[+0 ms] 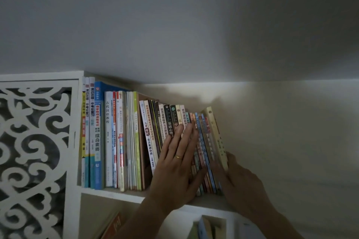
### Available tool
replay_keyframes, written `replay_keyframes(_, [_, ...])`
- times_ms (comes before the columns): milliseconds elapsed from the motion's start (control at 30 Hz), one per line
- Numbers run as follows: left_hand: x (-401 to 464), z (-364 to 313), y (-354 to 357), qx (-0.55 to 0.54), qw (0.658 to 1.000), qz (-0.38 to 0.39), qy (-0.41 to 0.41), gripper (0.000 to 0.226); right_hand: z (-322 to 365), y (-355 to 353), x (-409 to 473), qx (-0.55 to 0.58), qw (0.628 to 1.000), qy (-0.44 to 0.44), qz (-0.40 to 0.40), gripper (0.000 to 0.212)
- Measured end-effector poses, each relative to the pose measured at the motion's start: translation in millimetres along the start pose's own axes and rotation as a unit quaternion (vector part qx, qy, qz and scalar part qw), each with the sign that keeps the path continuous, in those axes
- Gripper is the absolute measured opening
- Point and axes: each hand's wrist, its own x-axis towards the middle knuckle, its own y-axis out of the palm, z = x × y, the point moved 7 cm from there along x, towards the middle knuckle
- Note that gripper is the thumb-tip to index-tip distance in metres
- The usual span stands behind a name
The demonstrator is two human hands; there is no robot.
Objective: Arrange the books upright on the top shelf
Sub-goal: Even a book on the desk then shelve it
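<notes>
Straightening step: books (pixel 174 141) sat on the top shelf (pixel 120 193), right-hand ones leaning left; left hand (pixel 175 163) pressed flat, fingers straight, on their spines, right hand (pixel 236 176) braced the end book (pixel 216 137), grip unclear; next likely needs pushing them vertical.

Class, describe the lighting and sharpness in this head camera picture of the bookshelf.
Head view: dim overall; a pale light patch on the cream wall behind the leaning row of thin books; right hand in deep shadow; left hand slightly soft; white carved fretwork panel bends at the edge.
</notes>
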Motion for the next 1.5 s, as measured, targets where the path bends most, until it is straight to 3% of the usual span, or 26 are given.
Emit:
replay_keyframes(67, [-3, -1, 0, -0.002, 1.000, 0.001, 0.003, 0.078, 1, 2, -5, 0.017, 1.000, -0.014, -0.021, 0.059])
replay_keyframes(133, [-6, -4, -1, 0.002, 1.000, 0.001, 0.012, 0.069, -1, 5, -8, 0.105, 0.994, -0.007, -0.018, 0.042])
replay_keyframes(267, [-9, -4, 0, 0.016, 1.000, -0.004, 0.004, 0.062, -10, -6, -9, 0.098, 0.992, 0.027, -0.080, 0.035])
replay_keyframes(367, [-9, -5, 1, 0.022, 1.000, -0.001, -0.006, 0.061, -6, -4, -9, 0.092, 0.992, -0.014, -0.090, 0.030])
replay_keyframes(700, [-14, -8, 2, 0.013, 1.000, -0.003, -0.025, 0.062, -10, -2, -11, 0.126, 0.990, -0.002, -0.061, 0.060])
replay_keyframes(800, [-17, -13, 0, -0.013, 0.999, -0.006, -0.038, 0.059, -4, -7, -14, 0.156, 0.985, -0.029, -0.062, 0.057])
replay_keyframes(900, [-15, -26, -14, -0.095, 0.989, -0.036, -0.106, 0.053, -1, -14, -15, 0.178, 0.981, -0.042, -0.072, 0.039])
replay_keyframes(1000, [-1, -52, -29, -0.120, 0.967, -0.069, -0.214, 0.049, -11, -10, -9, 0.270, 0.961, -0.033, -0.044, 0.017])
replay_keyframes(1133, [24, -73, -18, -0.170, 0.937, 0.000, -0.306, 0.037, -23, -11, -6, 0.357, 0.934, -0.014, -0.024, 0.044])
replay_keyframes(1200, [27, -75, -14, -0.185, 0.930, 0.030, -0.317, 0.031, -24, -10, -7, 0.354, 0.935, -0.006, -0.029, 0.046])
replay_keyframes(1267, [22, -77, -25, -0.194, 0.930, -0.006, -0.313, 0.024, -22, -7, -7, 0.310, 0.951, 0.001, -0.002, 0.041])
replay_keyframes(1300, [17, -79, -33, -0.194, 0.931, -0.040, -0.307, 0.021, -21, -4, -6, 0.285, 0.958, 0.004, 0.019, 0.049])
replay_keyframes(1333, [11, -81, -41, -0.179, 0.935, -0.059, -0.299, 0.021, -21, -1, -5, 0.270, 0.962, 0.007, 0.028, 0.056])
replay_keyframes(1400, [3, -86, -43, -0.165, 0.942, -0.060, -0.286, 0.035, -22, 0, -4, 0.265, 0.964, 0.023, 0.022, 0.048])
replay_keyframes(1467, [1, -86, -38, -0.189, 0.935, -0.010, -0.300, 0.052, -23, -2, -3, 0.295, 0.954, 0.055, 0.007, 0.035])
replay_keyframes(1500, [2, -86, -43, -0.194, 0.933, 0.011, -0.302, 0.055, -23, -3, -4, 0.312, 0.947, 0.071, 0.000, 0.042])
